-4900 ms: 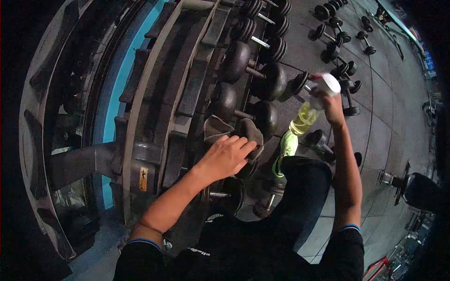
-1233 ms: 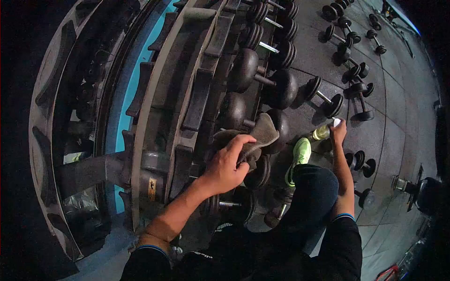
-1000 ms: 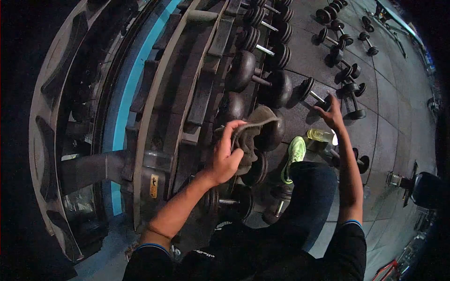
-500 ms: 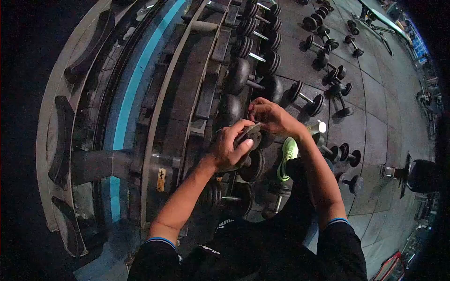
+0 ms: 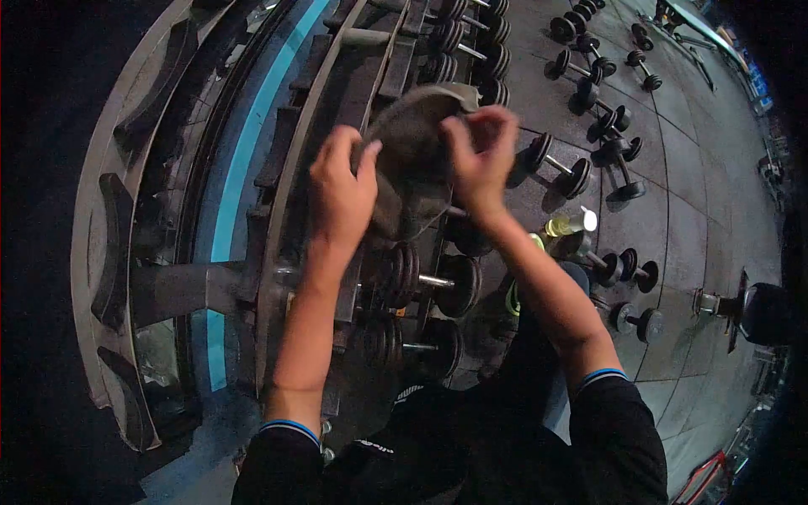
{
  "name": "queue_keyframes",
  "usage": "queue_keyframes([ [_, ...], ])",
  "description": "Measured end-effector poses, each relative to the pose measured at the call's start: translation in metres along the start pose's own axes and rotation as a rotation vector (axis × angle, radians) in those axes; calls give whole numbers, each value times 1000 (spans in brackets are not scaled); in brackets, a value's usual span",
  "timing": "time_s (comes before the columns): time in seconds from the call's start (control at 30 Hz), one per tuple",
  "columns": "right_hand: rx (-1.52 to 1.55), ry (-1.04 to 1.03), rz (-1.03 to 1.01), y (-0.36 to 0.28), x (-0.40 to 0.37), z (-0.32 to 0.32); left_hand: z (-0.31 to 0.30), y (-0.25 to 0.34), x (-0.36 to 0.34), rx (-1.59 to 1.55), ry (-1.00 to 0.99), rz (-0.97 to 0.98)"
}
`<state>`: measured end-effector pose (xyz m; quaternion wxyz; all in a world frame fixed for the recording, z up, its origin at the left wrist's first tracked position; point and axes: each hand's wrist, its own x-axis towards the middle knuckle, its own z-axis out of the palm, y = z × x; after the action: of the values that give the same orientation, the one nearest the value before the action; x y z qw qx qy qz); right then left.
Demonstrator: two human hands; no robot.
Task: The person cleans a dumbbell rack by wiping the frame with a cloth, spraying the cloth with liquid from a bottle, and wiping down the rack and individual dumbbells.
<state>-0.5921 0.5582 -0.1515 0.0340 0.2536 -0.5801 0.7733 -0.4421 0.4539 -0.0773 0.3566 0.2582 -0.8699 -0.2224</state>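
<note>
A dark grey-brown cloth (image 5: pixel 412 143) hangs spread out between my two hands, above the dumbbell rack. At its left edge, my left hand (image 5: pixel 343 181) pinches the fabric between thumb and fingers. My right hand (image 5: pixel 481 160) is closed on the upper right corner, slightly blurred by motion. Just below the cloth lie a dumbbell with a silver handle (image 5: pixel 435 281) and another one (image 5: pixel 421 346) nearer to me. The cloth hides part of the dumbbell row behind it.
A long rack (image 5: pixel 290 198) with a blue strip (image 5: pixel 240 168) beside it runs along the left. Several dumbbells, one of them (image 5: pixel 555 166) near my right arm, lie on the dark tiled floor. A bottle with yellowish liquid (image 5: pixel 566 224) stands by my green shoe (image 5: pixel 513 296).
The cloth was bunched in my left hand over a dumbbell; now it is opened out. Both hands have moved up and farther apart, and my view has shifted slightly.
</note>
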Motion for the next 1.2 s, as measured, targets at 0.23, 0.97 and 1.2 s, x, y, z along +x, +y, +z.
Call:
queue_keyframes([
  [0.23,-690,-895,-506,62,-35,43,-7,-31,14,302,-204,-101],
  [0.97,-788,-829,-536,58,-26,38,-18,-64,-91,-53,-107,-284],
  [1.2,-279,-555,-153,101,-7,71,-16,-70,-91,-140,-81,-332],
])
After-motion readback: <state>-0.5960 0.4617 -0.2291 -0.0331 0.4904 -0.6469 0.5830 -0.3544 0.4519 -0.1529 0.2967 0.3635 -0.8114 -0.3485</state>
